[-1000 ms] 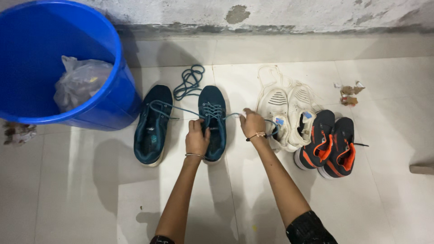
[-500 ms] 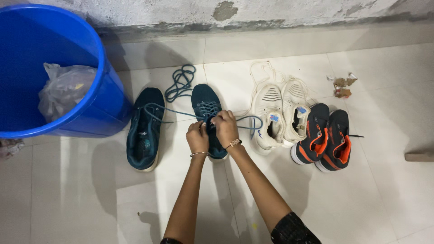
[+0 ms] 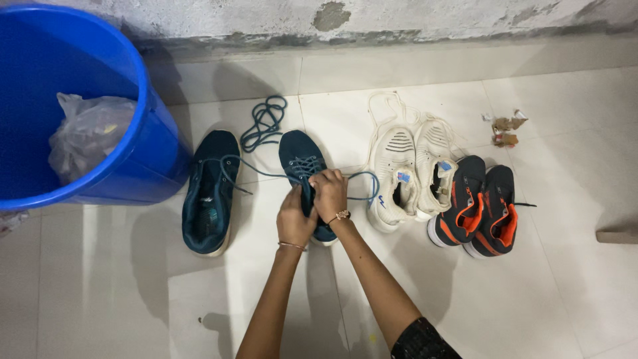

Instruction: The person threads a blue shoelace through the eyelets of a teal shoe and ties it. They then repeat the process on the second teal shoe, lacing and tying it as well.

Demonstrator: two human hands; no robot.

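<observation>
Two dark teal sneakers lie on the white tiled floor. My left hand (image 3: 294, 217) grips the opening of the right teal sneaker (image 3: 301, 157). My right hand (image 3: 329, 193) sits over the same shoe's tongue, pinching its teal lace (image 3: 364, 179), which loops out to the right. Another stretch of that lace (image 3: 229, 167) runs left across the left teal sneaker (image 3: 209, 193). A loose coiled teal lace (image 3: 264, 122) lies on the floor just beyond both shoes.
A big blue bucket (image 3: 143, 143) holding a crumpled plastic bag (image 3: 86, 133) stands at the left. A white sneaker pair (image 3: 412, 166) and a black-and-orange pair (image 3: 482, 206) sit to the right. Paper scraps (image 3: 505, 127) lie near the rough wall (image 3: 399, 16).
My right hand has moved left from the lace's far end onto the right teal sneaker, joining my left hand. The lace loop at the right has slackened.
</observation>
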